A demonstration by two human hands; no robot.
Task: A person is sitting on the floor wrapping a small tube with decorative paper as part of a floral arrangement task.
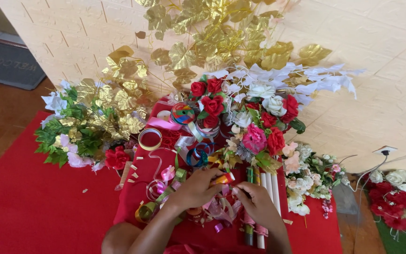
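Both hands are working close together over the near middle of a red cloth [34, 211] that is covering the floor and a low raised stand. The left hand [196, 188] is curling its fingers around a small orange and red ribbon piece [224, 178], pinching it at its left end, so the ribbon is sticking out from the fingertips toward the other hand. The right hand [257, 202] is lying just beside it, its thumb and forefinger drawn together at the ribbon's right end; whether they are actually gripping it or only touching cannot be told. Under the right hand, a bundle of white and green sticks [264, 188] is running from the near edge of the cloth toward the far side. Loose curls of green and pink ribbon [163, 186] are lying just left of the left hand, and a gold ribbon roll [150, 139] is sitting farther back on the left. Toward the far edge, a bouquet of red, pink and white artificial flowers [259, 117] is standing against a cream brick-patterned wall [391, 108], with gold leaves [212, 37] spreading above it. At the left edge of the stand, a bunch of green leaves [66, 136] is resting beside the cloth.
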